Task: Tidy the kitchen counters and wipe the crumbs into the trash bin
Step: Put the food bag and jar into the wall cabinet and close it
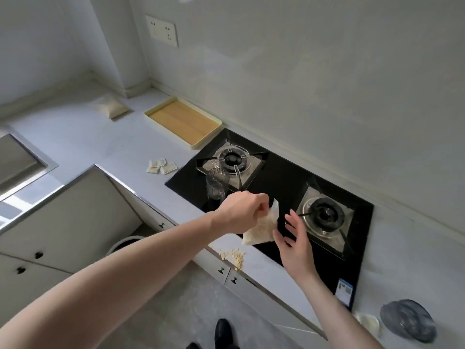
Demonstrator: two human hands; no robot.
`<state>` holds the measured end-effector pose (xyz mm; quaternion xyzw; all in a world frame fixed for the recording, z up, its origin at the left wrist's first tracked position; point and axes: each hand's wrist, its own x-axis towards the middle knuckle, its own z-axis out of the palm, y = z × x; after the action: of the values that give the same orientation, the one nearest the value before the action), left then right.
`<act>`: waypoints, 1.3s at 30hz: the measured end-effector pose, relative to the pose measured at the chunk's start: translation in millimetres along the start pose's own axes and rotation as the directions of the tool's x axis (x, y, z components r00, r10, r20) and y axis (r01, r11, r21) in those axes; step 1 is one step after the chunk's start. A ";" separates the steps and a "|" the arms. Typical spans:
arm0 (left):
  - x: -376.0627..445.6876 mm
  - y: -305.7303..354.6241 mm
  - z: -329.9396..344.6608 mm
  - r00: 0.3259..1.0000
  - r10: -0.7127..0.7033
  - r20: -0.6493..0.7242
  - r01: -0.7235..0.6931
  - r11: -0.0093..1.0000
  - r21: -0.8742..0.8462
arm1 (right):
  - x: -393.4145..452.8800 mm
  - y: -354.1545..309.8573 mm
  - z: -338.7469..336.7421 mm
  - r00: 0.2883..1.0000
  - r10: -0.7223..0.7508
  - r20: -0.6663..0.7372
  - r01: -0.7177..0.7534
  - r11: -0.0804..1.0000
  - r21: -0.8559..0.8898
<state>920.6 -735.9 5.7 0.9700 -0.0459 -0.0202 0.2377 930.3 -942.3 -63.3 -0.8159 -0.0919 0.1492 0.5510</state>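
**Lifting a packet off the hob, crumbs not wiped yet**

Tidying step in hand: left hand (241, 210) pinches the top of a pale filled packet (261, 227) at frame centre, over the front edge of the black gas hob (276, 182). Right hand (294, 238) is spread wide just beside it, holding nothing.

Crumbs (234, 256) sit on the counter edge just below the packet. The trash bin (125, 244) rim shows lower left, under the counter.

Next, likely: move the packet clear, possibly to the yellow tray (201, 143), without spilling it.

Hard to tell: packet contents, whether it's sealed, whether it still touches the hob. Bin is mostly hidden.
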 end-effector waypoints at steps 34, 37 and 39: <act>-220.0 -307.0 -212.6 0.937 -0.229 -0.265 0.274 0.950 0.147 | 61.9 -272.3 347.9 0.822 -0.220 0.525 0.491 0.741 -0.458; -219.1 -335.8 -227.7 0.915 -0.290 -0.281 0.330 0.938 0.107 | 79.0 -288.7 378.9 0.827 -0.227 0.515 0.496 0.726 -0.477; -218.5 -355.2 -233.6 0.888 -0.345 -0.305 0.379 0.923 0.060 | 92.3 -295.5 398.5 0.822 -0.222 0.525 0.501 0.720 -0.481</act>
<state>745.7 -293.6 52.1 0.9662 0.1700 0.0805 0.1763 883.9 -454.9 58.5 -0.8575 -0.4155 0.1751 0.2479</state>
